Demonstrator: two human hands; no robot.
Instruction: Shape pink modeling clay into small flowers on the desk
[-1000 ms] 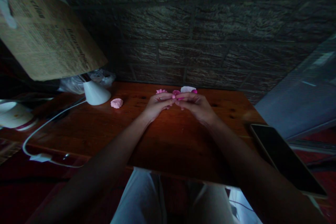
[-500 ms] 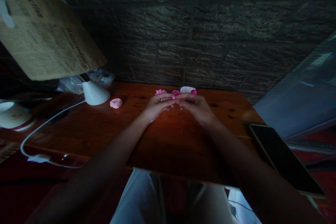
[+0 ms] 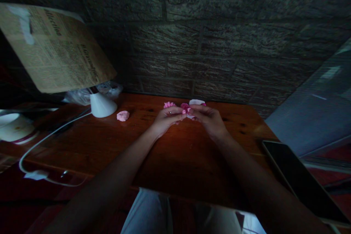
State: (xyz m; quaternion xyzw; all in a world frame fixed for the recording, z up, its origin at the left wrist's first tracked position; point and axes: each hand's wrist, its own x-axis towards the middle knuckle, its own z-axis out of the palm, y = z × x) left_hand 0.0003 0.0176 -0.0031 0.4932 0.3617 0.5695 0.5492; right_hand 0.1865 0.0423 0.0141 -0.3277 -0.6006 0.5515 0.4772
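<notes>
Landmark: the lamp [image 3: 103,107], white base, standing toward the back of the wooden table [image 3: 189,157]. Both hands were well to the right of it, near the table's back edge.

Left hand [image 3: 168,120]: grasping, thumb and fingers pinched on a small pink piece [image 3: 184,112]. Piece sat at its fingertips, on the side away from the lamp, between the two hands. Right hand [image 3: 210,119]: farther from the lamp than the left, thumb and index drawn close together, tips just beside the piece. A paler pink bit [image 3: 190,115] showed at those tips; couldn't tell whether it was gripped or lay behind.

Looks: small pink piece was bright pink and stubby, partly covered by fingers, exact shape too blurred to call. Paler bit was whitish pink, mostly hidden.

Beyond the hands, also right of the lamp, in order going away from it: frilly pink flower-like piece [image 3: 169,105], darker pink piece [image 3: 185,105], whitish flat piece [image 3: 196,101], magenta bit [image 3: 204,104] by its edge. Pale pink lump [image 3: 123,116] lay just right of the lamp, well apart from the left hand; surface looked uneven.

Other stuff: newsprint lampshade [image 3: 61,49] above the lamp's base, clear plastic [image 3: 76,95] behind it, pale cup [image 3: 15,126] left of it, dark-screened phone [image 3: 301,181] far right of it.
</notes>
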